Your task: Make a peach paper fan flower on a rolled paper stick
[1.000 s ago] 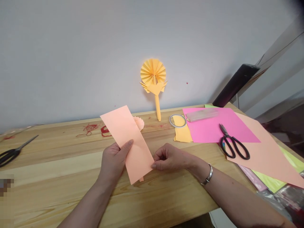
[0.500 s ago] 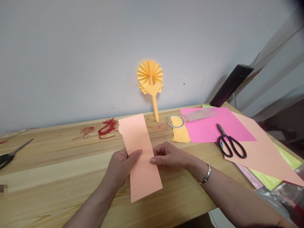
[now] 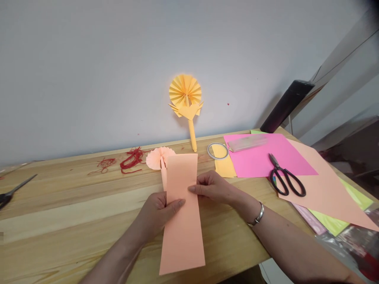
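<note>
A long peach paper strip [image 3: 184, 236] is held up lengthwise between both hands. My left hand [image 3: 162, 211] pinches its left edge, thumb on the front and the fingers behind. At the right edge, a little higher, my right hand [image 3: 210, 187] grips it the same way. Partly hidden behind the strip lies a peach pleated paper fan [image 3: 156, 158] on a paper stick. Against the wall leans a yellow pleated fan [image 3: 186, 92] with a yellow handle.
Red thread [image 3: 132, 159] lies at the back left, with dark scissors [image 3: 10, 195] at the far left. To the right are a tape ring [image 3: 217, 151], pink paper [image 3: 248, 165], black-handled scissors [image 3: 286, 179], and a black roll [image 3: 287, 106] leaning at the back.
The peach strip has shifted right and toward me and stands straighter, uncovering the peach fan behind it. My left hand has moved slightly right and lower, my right hand slightly up.
</note>
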`<state>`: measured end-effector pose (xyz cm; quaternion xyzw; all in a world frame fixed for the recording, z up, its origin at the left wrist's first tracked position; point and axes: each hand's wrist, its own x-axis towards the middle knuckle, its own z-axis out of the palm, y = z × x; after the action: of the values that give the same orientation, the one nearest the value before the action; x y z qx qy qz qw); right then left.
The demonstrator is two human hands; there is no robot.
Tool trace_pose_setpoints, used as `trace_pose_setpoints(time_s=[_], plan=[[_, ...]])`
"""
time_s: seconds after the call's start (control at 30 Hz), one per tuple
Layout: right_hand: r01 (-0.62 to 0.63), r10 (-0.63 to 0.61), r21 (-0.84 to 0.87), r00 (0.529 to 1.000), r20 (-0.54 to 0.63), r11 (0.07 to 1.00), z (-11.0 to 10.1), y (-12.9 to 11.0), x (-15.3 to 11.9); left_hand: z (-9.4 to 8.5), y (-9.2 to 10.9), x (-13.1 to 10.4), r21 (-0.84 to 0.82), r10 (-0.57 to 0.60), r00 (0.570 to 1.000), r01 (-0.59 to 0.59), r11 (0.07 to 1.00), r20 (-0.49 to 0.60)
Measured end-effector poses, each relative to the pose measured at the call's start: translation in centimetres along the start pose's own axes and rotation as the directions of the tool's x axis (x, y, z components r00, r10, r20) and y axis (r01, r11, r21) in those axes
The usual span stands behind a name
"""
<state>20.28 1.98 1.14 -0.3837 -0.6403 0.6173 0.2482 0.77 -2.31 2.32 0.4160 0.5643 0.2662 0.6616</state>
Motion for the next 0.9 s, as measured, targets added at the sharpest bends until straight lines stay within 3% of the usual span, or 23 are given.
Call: trace_pose_setpoints(time_s=[0.2,0.47,0.63,0.7,0.8,0.9], plan=[[0.041,-0.022,0.139,0.99,-0.137,0.989,-1.0,-0.5,0.0,0.0,0.4,-0.4,0.101,0.0,0.994,-0.012,0.995,0.114],[0.051,0.006,0.175,0.95,-0.312,0.983,-2.3,-0.6,0.0,-0.7,-0.6,-0.3,0.271,-0.005,0.988,-0.037,0.962,0.153],[0.139,0.0,0.272,0.891,-0.455,0.952,-2.9,-0.4,0.2,-0.7,-0.6,-0.2,0.195,-0.036,0.981,-0.002,0.981,0.191],[0.108,0.023,0.307,0.918,-0.396,0.946,-2.7,-0.4,0.3,-0.6,-0.4,0.0,0.14,-0.032,0.987,0.009,0.99,0.159],[-0.017,0.055,0.218,0.983,-0.173,0.976,-1.6,-0.3,0.2,-0.6,0.1,0.1,0.061,-0.032,0.996,0.027,0.998,0.079],[-0.054,0.063,0.148,0.997,-0.054,0.987,-0.1,-0.1,0.1,-0.5,0.5,0.1,-0.008,-0.043,0.999,0.044,0.999,0.025]])
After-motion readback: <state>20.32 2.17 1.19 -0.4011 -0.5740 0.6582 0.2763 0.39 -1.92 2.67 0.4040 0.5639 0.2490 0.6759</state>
